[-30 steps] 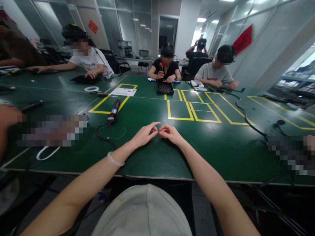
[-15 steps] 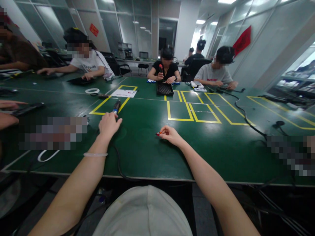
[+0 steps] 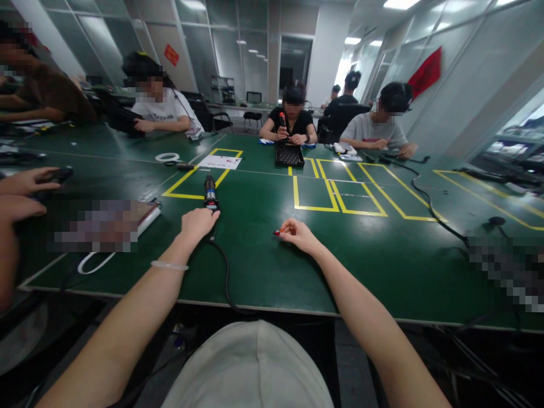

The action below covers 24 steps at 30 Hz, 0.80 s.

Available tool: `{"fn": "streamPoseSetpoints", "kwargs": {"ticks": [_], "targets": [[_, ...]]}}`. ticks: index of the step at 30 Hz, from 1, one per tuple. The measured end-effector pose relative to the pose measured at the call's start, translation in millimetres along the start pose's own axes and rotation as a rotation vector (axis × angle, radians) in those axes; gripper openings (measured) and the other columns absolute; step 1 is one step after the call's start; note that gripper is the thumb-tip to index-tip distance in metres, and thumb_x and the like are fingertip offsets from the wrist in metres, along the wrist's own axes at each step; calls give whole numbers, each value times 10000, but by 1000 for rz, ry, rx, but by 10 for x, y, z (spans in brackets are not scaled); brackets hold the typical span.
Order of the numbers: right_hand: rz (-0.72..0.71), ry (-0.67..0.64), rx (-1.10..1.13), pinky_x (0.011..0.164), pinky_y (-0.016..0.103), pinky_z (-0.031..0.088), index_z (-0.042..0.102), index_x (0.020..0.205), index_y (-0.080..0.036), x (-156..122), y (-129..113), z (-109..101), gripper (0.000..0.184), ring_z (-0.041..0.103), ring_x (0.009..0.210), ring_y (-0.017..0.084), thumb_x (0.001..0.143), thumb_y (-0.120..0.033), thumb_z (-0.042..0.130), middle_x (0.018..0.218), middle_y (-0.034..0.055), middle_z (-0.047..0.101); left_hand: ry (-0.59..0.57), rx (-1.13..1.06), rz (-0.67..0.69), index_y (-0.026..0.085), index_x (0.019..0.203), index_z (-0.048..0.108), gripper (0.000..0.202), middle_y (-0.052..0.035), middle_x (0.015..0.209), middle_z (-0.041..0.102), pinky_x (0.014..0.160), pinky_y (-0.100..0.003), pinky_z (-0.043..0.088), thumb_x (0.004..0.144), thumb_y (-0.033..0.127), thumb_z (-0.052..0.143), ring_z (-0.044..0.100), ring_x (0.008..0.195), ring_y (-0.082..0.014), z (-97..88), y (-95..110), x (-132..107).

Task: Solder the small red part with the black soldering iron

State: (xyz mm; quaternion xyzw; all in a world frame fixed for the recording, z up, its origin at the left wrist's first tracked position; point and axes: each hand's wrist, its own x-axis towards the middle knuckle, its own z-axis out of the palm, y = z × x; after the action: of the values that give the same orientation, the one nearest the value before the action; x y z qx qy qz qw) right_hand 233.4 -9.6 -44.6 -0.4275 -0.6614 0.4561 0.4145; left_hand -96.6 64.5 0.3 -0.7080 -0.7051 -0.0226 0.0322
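Left hand [image 3: 199, 222] is at the near end of a black corded cylindrical tool [image 3: 209, 191] with a blue band. Contact looks likely, but the back of the hand hides most of the fingers; cannot tell how far they are closed, or whether they have a firm hold. Tool lies on the green table [image 3: 263, 277], across the near right corner of a yellow tape outline [image 3: 182, 196], pointing away from the wearer. Black cable [image 3: 227, 277] runs down from the hand's side of it to the near table edge.

Right hand [image 3: 297, 232] well apart to the right, just above the tabletop: thumb and fingers closed in a pinch on a small red-and-orange piece [image 3: 277, 232], its end sticking out to the left. Too small to say what it is.

Handling, by judgement: tool probably rigid, moderately heavy for its size, smooth-sided, rolling a risk. Best held round the middle of the barrel; cable likely to drag if lifted, so leave slack. Small piece looks light and hard, easily dropped; a fingertip pinch suits it.

White sheet [image 3: 221, 162] lies beyond the tool; a black tray [image 3: 289, 156] sits farther off, in front of a co-worker in a black top [image 3: 289, 123]
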Motion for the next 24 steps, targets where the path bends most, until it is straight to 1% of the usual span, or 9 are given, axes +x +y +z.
{"fn": "streamPoseSetpoints", "kwargs": {"ticks": [4,7,11,14,18,24], "targets": [[-21,8,-31,630,249,447,551,875,-172,-3,-5,7,225,573,637,113,731,-287,679,730,-17,607,51,52,103,129,961,730,623,-200,992,723,789,-431,504,948,536,258,684,927,-350,-7,317,-182],[-29,20,-76,625,250,438,549,868,-174,-10,-9,6,210,557,636,115,739,-291,668,728,-17,594,71,60,174,141,938,729,612,-175,972,730,775,-416,504,962,517,248,691,904,-336,-9,538,-352],[-59,49,-157,630,249,431,547,853,-180,-20,-20,-1,172,543,643,118,745,-271,646,715,-19,594,79,43,310,160,894,722,583,-142,983,736,748,-357,496,978,504,259,693,912,-300,-6,754,-580],[-73,59,-209,635,249,425,549,848,-180,-27,-39,-4,161,535,646,118,742,-262,637,715,-20,596,86,27,433,172,854,710,552,-115,981,738,705,-317,483,988,491,280,696,888,-267,-9,870,-742],[-76,51,-246,627,244,411,545,847,-178,-37,-72,-4,170,518,635,112,735,-268,636,720,-23,593,106,6,588,175,817,692,533,-91,957,738,641,-297,462,999,472,288,697,835,-240,-23,990,-927],[-101,43,-309,618,239,396,547,845,-176,-45,-93,-16,165,504,638,112,740,-268,635,723,-23,590,115,-32,755,178,822,685,489,-72,912,731,617,-277,446,1003,449,321,686,793,-199,-25,1082,-1070]]}}
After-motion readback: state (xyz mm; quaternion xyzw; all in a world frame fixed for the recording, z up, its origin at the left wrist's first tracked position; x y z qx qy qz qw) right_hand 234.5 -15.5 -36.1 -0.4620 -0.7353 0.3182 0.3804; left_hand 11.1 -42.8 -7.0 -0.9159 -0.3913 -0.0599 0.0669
